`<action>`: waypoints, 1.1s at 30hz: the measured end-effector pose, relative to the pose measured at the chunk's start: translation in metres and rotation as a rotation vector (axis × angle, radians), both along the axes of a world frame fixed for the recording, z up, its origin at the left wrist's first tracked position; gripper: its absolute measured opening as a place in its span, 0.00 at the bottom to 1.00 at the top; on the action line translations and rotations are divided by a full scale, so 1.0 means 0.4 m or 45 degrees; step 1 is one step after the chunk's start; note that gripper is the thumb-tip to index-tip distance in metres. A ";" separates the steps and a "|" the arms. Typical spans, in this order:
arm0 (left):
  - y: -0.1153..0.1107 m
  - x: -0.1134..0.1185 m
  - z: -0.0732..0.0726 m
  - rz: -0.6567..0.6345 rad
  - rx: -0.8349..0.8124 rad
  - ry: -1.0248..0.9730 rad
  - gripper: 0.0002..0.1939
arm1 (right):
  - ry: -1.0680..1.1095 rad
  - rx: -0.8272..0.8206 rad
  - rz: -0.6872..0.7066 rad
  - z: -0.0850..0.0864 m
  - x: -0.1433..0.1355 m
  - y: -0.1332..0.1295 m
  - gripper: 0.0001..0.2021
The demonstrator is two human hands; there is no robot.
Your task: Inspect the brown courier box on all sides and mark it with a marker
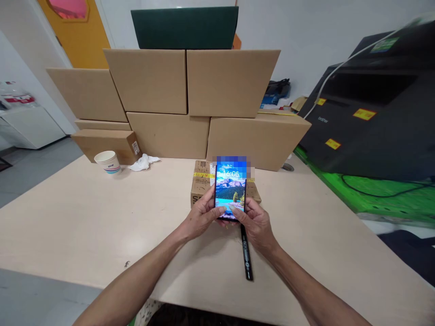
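A smartphone (pixel 230 192) with a lit lock screen reading 16:05 over a mountain lake picture is held upright between both hands. My left hand (pixel 204 215) is closed around its lower left side, thumb on the glass. On the lower right side my right hand (pixel 258 222) grips it the same way, its thumb near the bottom of the screen. The other fingers are mostly hidden behind the phone. Behind it lies a small printed cardboard box (pixel 201 183) with yellow tape, partly covered. A black marker pen (pixel 247 258) lies on the table below my right hand.
Large cardboard boxes (pixel 156 81) are stacked along the table's (pixel 68 217) back, a dark green box (pixel 185 28) on top. A paper cup (pixel 108 163) and crumpled tissue (pixel 144 162) stand at the left. A black Brother machine (pixel 356 117) is at the right.
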State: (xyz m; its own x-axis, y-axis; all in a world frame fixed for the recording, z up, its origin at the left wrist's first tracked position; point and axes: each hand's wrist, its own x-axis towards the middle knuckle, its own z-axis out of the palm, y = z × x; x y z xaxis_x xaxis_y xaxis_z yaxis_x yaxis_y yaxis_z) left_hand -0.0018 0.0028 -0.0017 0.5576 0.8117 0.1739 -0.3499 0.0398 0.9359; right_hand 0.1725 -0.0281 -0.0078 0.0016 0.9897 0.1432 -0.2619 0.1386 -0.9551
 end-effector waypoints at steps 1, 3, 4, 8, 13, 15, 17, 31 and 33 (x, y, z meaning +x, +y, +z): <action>0.000 0.000 -0.001 0.001 -0.002 0.003 0.45 | 0.001 -0.002 -0.004 0.001 0.000 0.000 0.21; 0.000 -0.001 -0.002 0.003 -0.006 0.008 0.44 | -0.004 -0.004 -0.010 0.002 0.000 0.000 0.21; 0.000 -0.001 -0.003 0.004 -0.005 0.009 0.44 | -0.006 -0.002 -0.011 0.002 0.000 0.000 0.20; -0.001 0.000 -0.001 0.008 -0.004 0.013 0.45 | 0.000 0.013 -0.002 0.001 0.001 -0.001 0.19; -0.001 0.001 0.004 0.006 0.026 0.039 0.46 | 0.012 0.021 -0.018 -0.007 0.004 0.002 0.18; -0.002 -0.001 0.005 0.013 0.045 0.054 0.46 | 0.033 0.014 -0.048 -0.006 0.006 0.005 0.18; -0.002 -0.004 0.007 0.045 0.047 0.068 0.47 | 0.079 -0.004 -0.130 0.002 0.012 0.011 0.19; -0.003 -0.015 0.030 0.228 0.047 -0.098 0.40 | 0.135 -0.350 -0.782 -0.025 0.310 0.122 0.18; -0.002 -0.016 0.034 0.242 0.050 -0.104 0.40 | 0.101 -0.442 -0.755 -0.047 0.328 0.129 0.19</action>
